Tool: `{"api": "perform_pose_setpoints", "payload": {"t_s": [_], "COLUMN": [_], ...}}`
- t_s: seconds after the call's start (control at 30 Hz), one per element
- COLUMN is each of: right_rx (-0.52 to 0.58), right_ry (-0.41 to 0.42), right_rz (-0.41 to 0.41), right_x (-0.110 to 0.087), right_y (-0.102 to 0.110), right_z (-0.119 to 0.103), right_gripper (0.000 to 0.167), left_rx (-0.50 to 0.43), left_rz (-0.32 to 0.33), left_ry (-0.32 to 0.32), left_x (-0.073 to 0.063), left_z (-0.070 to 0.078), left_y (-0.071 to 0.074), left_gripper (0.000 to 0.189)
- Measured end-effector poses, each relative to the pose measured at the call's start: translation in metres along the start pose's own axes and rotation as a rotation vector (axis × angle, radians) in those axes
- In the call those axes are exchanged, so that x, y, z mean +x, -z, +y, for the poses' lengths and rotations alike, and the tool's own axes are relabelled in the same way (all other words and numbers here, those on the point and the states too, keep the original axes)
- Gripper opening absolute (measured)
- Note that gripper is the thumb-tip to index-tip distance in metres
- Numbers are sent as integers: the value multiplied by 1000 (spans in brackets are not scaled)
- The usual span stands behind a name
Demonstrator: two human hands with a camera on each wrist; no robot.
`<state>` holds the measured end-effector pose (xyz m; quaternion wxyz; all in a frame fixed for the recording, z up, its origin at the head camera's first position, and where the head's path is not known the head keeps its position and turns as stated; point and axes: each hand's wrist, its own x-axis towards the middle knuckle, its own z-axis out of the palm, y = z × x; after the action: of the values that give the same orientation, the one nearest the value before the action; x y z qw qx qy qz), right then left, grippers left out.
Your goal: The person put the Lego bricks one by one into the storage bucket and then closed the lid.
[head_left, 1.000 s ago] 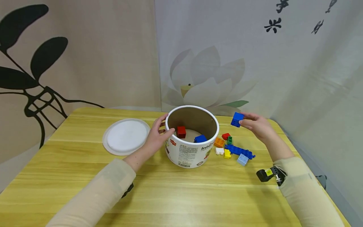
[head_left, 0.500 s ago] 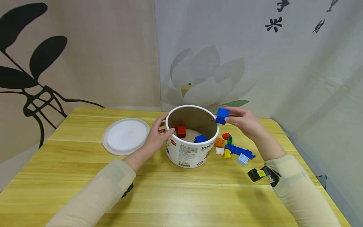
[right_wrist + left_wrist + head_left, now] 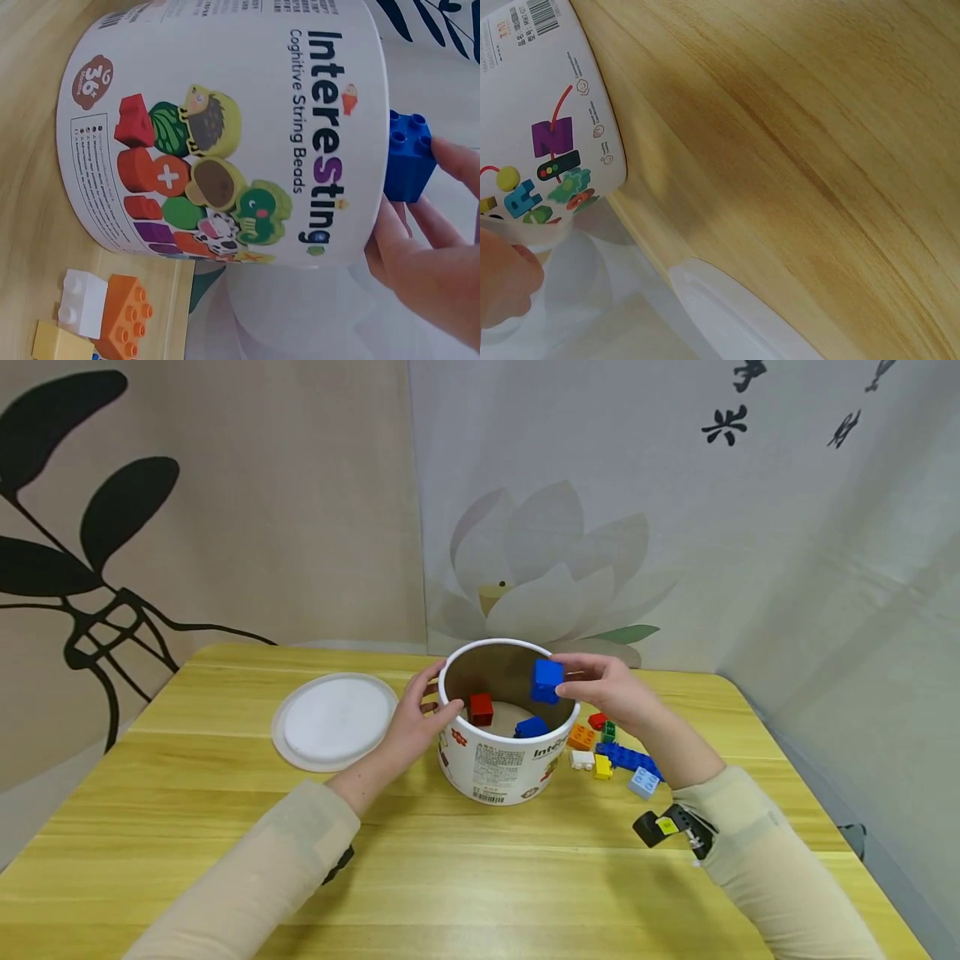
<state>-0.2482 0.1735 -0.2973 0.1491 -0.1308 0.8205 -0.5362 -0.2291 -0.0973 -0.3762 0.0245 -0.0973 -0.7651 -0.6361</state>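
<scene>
A round white bucket (image 3: pixel 498 772) with printed sides stands on the wooden table. My left hand (image 3: pixel 416 710) grips its left rim, thumb over the edge and fingers against the outside. Pinched between my right thumb and fingers is a blue toy brick (image 3: pixel 547 681), over the bucket's mouth at the right side. In the right wrist view that brick (image 3: pixel 409 157) shows its studs, and my right hand (image 3: pixel 427 247) is right at the rim. Inside the bucket lie a red brick (image 3: pixel 481 710) and another blue brick (image 3: pixel 531 727).
Right of the bucket lie loose bricks: orange (image 3: pixel 581 737), white (image 3: pixel 582 760), yellow (image 3: pixel 602 767), green (image 3: pixel 609 732), red (image 3: pixel 597 720), light blue (image 3: pixel 643 782) and a long blue piece (image 3: pixel 626 757). A round white lid (image 3: pixel 333 721) lies left of it. A printed curtain (image 3: pixel 337 510) hangs behind the table.
My right hand has carried the blue brick leftward, from above the loose bricks to over the bucket's mouth. My left hand has stayed on the rim.
</scene>
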Motion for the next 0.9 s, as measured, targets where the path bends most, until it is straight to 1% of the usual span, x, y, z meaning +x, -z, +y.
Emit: {"api": "perform_pose_setpoints", "payload": {"t_s": [0.1, 0.2, 0.37, 0.5, 0.6, 0.7, 0.8, 0.9], "right_rx": [-38, -53, -37, 13, 111, 171, 186, 177], "right_ry": [-8, -2, 26, 53, 83, 112, 110, 82], "right_rz": [-7, -12, -24, 7, 41, 57, 66, 79], "right_x": [1, 1, 0, -3, -8, -15, -26, -36], "right_y": [-3, -5, -5, -2, 4, 13, 24, 34], "right_z": [0, 0, 1, 1, 4, 11, 23, 37], "right_gripper": [51, 51, 50, 49, 46, 36, 26, 24], "left_rx": [5, 7, 10, 9, 4, 2, -1, -4], "left_rz": [3, 1, -6, -10, -11, -12, -13, -20], "left_ry": [-2, -5, -5, 3, 9, 12, 12, 9], "left_x": [0, 0, -1, -1, -1, -1, 0, 0], "left_z": [0, 0, -1, -2, -2, -2, -1, 0], "left_y": [0, 0, 1, 1, 1, 1, 2, 2], "left_gripper": [64, 64, 64, 64, 64, 64, 64, 64]}}
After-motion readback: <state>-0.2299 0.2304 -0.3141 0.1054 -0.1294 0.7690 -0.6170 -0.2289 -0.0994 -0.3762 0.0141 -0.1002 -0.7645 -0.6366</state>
